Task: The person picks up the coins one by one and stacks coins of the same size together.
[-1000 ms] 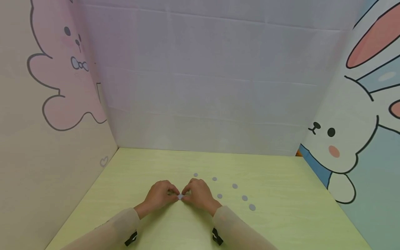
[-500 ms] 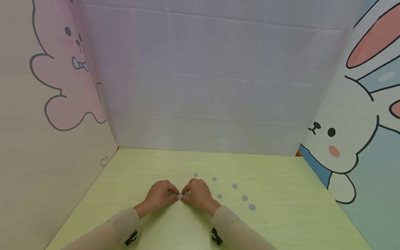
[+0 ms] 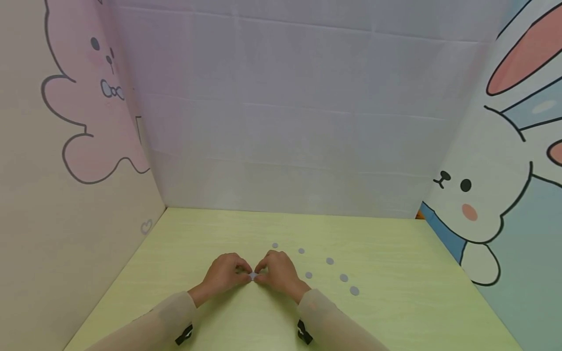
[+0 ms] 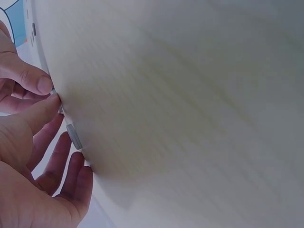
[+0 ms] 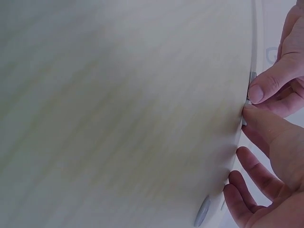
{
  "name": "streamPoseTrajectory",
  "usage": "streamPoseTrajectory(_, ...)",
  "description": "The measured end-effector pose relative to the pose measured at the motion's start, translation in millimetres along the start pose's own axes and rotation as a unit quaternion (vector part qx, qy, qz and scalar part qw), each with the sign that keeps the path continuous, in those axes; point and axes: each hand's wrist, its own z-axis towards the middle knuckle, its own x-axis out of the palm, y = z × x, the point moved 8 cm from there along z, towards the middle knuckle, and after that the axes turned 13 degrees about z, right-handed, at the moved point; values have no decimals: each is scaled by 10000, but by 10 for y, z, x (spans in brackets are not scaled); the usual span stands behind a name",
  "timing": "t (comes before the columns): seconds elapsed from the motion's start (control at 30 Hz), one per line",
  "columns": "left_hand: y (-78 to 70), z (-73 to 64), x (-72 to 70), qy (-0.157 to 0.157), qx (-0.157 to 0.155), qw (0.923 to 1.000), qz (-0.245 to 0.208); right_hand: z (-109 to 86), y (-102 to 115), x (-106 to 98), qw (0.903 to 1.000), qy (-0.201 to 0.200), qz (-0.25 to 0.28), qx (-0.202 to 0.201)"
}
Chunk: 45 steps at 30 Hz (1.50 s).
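A small flat grey disc (image 3: pixel 252 276) sits low at the tabletop, its two sides pinched between the thumb and fingers of both hands. My left hand (image 3: pixel 224 274) grips it from the left, my right hand (image 3: pixel 281 273) from the right. The two thumb tips nearly meet in both wrist views, and the fingertips hide most of the disc. In the left wrist view another grey piece (image 4: pixel 74 137) shows edge-on beyond my left fingers. A loose grey disc (image 5: pixel 203 211) lies near my right fingers in the right wrist view.
Several more grey discs lie spread behind and to the right of my right hand, among them a near one (image 3: pixel 309 275) and a farther one (image 3: pixel 354 291). The pale yellow-green tabletop (image 3: pixel 210 331) ends at a white back sheet (image 3: pixel 285 122). Decorated side walls flank it.
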Motion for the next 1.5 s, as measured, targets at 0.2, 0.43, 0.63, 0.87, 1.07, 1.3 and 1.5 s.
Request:
streamPoseTrajectory(0.2, 5, -5, 1, 19, -50, 10000, 27, -2, 14, -2, 10000, 7, -15, -8)
streamPoseTrajectory(0.43, -9, -8, -8, -23, -44, 10000, 32, -20, -45, -5, 9997, 186, 134, 64)
streamPoseTrajectory(0.63, -6, 0, 21, 37, -115, 9999, -13, -41, -194, -150, 9981, 384, 455, 159)
streamPoseTrajectory(0.87, 1, -1, 30, 66, -143, 9999, -64, -27, -459, -454, 9951, 125, 788, 582)
streamPoseTrajectory(1.07, -5, -19, 8, 46, -161, 9997, -159, 55, -607, -583, 9944, -26, 870, 599)
streamPoseTrajectory(1.3, 9, -18, 10, 60, -207, 9997, -139, 190, -756, -541, 9950, -87, 762, 646)
streamPoseTrajectory(1.5, 30, -11, 28, 38, -201, 9997, -92, 301, -834, -440, 9973, -28, 447, 576)
